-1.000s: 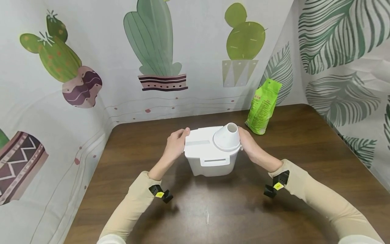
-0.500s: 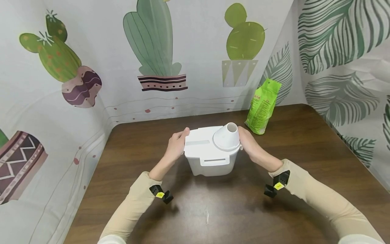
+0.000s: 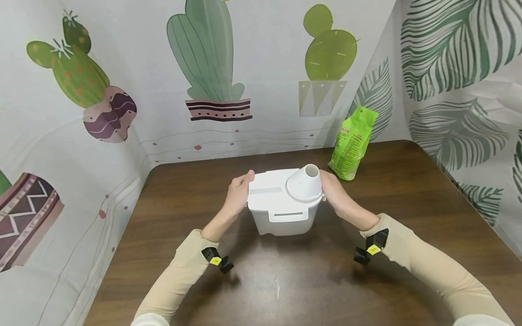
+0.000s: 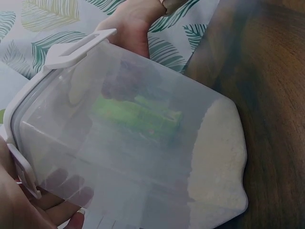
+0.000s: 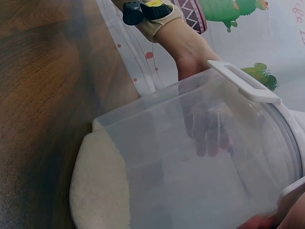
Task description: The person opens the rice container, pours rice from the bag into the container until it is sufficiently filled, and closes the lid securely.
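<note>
A translucent storage container (image 3: 281, 222) with a white lid (image 3: 265, 186) stands on the table in the head view. On the lid's right part sits a white cone-shaped piece (image 3: 303, 184) with a round opening at its top. Pale contents (image 4: 217, 167), too blurred to tell powder from grains, lie at the container's bottom in both wrist views. My left hand (image 3: 236, 194) grips the container's left end, thumb at the lid's edge. At the opposite end my right hand (image 3: 336, 194) holds it beside the cone, its fingers mostly hidden. White clips (image 5: 248, 83) line the lid's sides.
A bright green bag (image 3: 353, 144) with printing stands behind and right of the container. The brown wooden table (image 3: 277, 276) reaches back to a wall covering (image 3: 269, 68) patterned with cacti and leaves. Black wrist cameras (image 3: 218, 259) hang from both sleeves.
</note>
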`<state>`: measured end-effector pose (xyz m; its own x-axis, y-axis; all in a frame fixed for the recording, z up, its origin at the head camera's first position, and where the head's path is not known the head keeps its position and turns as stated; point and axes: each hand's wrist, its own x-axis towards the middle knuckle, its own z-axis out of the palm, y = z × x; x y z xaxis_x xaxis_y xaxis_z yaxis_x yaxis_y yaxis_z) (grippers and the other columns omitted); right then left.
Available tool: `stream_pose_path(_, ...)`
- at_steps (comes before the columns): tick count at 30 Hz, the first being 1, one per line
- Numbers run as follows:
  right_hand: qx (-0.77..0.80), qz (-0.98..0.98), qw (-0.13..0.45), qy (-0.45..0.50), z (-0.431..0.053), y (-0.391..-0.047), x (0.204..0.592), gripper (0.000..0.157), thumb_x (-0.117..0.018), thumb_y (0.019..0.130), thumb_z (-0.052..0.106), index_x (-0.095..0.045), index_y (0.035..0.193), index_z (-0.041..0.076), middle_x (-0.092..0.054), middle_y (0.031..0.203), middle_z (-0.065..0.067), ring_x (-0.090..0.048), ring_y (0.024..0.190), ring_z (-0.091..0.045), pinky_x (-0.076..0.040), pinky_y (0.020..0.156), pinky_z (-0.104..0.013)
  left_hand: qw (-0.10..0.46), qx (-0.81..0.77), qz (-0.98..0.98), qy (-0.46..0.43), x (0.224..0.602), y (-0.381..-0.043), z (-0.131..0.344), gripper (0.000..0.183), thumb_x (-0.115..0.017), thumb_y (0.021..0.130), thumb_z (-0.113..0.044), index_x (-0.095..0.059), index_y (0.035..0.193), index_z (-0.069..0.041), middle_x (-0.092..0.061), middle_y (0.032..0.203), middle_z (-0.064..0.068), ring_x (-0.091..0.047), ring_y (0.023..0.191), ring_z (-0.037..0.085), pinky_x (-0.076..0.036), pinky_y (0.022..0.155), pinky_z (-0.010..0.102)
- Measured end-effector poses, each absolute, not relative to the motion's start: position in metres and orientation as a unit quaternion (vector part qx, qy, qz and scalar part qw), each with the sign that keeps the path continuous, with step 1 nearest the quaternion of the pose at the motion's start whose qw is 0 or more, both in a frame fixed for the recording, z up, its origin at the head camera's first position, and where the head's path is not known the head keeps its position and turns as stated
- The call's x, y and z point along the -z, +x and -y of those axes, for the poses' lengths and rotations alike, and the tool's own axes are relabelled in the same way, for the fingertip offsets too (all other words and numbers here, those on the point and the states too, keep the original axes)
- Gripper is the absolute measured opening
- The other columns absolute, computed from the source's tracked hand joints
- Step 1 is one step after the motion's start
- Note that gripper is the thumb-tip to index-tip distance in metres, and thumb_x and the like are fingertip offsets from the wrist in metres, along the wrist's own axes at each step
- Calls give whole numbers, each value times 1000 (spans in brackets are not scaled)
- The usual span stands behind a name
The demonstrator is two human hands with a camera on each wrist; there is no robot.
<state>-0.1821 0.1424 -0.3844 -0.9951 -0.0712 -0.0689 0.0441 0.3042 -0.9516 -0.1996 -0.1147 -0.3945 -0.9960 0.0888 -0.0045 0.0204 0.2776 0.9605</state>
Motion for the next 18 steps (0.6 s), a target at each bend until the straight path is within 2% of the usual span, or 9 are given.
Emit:
stream_pose_path(4, 593, -804, 47, -2, -142, -183, 384, 39, -26, 102, 29, -54, 78, 16, -50, 65, 8, -44, 59, -7, -37, 57, -24, 29, -600, -799, 32, 394, -199, 114, 50, -39, 103, -41, -67, 98, 0, -60, 66, 3, -54, 57, 12, -44, 53, 23)
stream_pose_path(10, 591, -806, 43, -4, -142, -185, 384, 45, -21, 102, 26, -54, 72, 19, -49, 62, 10, -46, 60, -7, -38, 61, -25, 26, -599, -800, 32, 394, -200, 114, 51, -38, 103, -41, -67, 101, 0, -62, 71, 8, -55, 58, 12, -44, 53, 24)
stream_pose_path(14, 590, -806, 40, -4, -142, -187, 386, 45, -21, 102, 24, -53, 71, 16, -49, 61, 9, -47, 59, -6, -40, 61, -24, 26, -600, -799, 32, 394, -200, 114, 51, -38, 103, -42, -67, 102, 0, -64, 73, 9, -56, 60, 12, -45, 53, 24)
stream_pose_path(18, 591, -805, 42, 6, -143, -187, 385, 44, -22, 101, 23, -55, 77, 10, -52, 65, 7, -51, 63, -5, -46, 61, -22, 25, -599, -800, 32, 394, -200, 114, 50, -39, 102, -41, -67, 99, 0, -60, 68, 5, -53, 56, 11, -42, 50, 23)
